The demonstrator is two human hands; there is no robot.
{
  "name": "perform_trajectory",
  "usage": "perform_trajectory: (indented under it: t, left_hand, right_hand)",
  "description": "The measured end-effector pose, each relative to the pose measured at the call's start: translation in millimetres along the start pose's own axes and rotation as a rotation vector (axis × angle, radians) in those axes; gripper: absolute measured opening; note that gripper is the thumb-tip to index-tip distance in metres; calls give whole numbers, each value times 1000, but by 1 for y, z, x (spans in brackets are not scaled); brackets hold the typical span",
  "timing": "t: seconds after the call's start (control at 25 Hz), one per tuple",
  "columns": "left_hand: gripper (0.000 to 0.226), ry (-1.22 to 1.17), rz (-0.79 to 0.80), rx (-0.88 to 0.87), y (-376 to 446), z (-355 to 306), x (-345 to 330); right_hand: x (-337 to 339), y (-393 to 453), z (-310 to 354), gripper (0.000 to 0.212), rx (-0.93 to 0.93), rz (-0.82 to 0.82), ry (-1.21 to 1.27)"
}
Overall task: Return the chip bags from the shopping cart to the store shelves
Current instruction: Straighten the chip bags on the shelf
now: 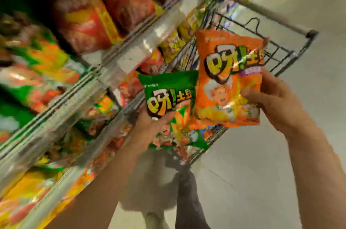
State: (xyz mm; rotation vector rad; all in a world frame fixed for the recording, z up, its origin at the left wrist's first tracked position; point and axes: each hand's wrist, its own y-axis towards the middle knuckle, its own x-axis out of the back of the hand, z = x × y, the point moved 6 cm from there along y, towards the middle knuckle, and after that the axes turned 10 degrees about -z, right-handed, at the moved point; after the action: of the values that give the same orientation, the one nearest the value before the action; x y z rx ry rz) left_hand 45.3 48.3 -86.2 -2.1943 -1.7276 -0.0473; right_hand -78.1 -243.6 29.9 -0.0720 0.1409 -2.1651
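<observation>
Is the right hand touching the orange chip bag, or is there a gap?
Touching. In the head view the right hand grips the orange chip bag at its right edge, thumb curled onto the front.

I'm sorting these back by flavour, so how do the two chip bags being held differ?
Colour: the green chip bag against the orange chip bag.
Hand: the left hand grips the green bag from below; the right hand grips the orange bag at its right edge.
Position: the orange bag sits higher and overlaps the green bag's right side.
Both carry the same yellow cartoon lettering.
</observation>
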Motion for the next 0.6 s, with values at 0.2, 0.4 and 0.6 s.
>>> perform_trajectory:
  t: [0.2, 0.4, 0.6]
  left_hand:
    - [59, -130, -93, -103, -77, -45, 67]
    - [96, -229, -237, -139, -139, -68, 122]
    - [93, -242, -466, -168, -206, -81, 166]
  right_hand:
    - [-23, -82, 69, 53, 101, 145, -104]
    - [-53, -118, 117, 57, 177, 306, -124]
    - [-77, -136, 130, 57, 221, 465, -105]
